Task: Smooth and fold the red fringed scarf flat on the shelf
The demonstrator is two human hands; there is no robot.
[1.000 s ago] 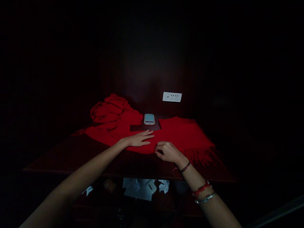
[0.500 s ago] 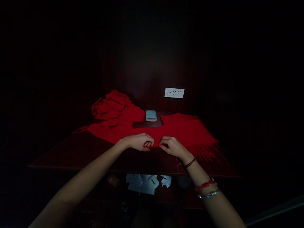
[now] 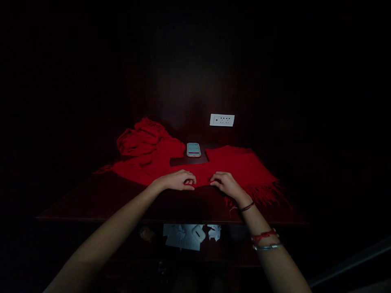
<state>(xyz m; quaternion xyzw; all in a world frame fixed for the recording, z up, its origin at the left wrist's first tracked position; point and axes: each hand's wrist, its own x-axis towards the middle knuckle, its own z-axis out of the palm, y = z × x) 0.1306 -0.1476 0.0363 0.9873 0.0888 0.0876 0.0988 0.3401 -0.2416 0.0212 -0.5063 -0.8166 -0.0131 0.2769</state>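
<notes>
A red scarf with a fringed end lies across a dark table, bunched in a heap at its left end and flat at its right. At the near edge of its narrow middle strip, my left hand is closed with curled fingers on the cloth. A short way to the right, my right hand pinches the same edge between thumb and fingers. Loose fringe hangs beside my right wrist, which wears several bands. The cloth inside each grip is mostly hidden.
Behind the scarf a lit phone lies on the table. A white socket plate is on the dark wall. Under the tabletop, a shelf holds papers, a white case and crumpled paper.
My right hand has shifted slightly right along the scarf's near edge, widening the gap between my hands. My left hand stays nearly in place. The camera view has moved a little.
</notes>
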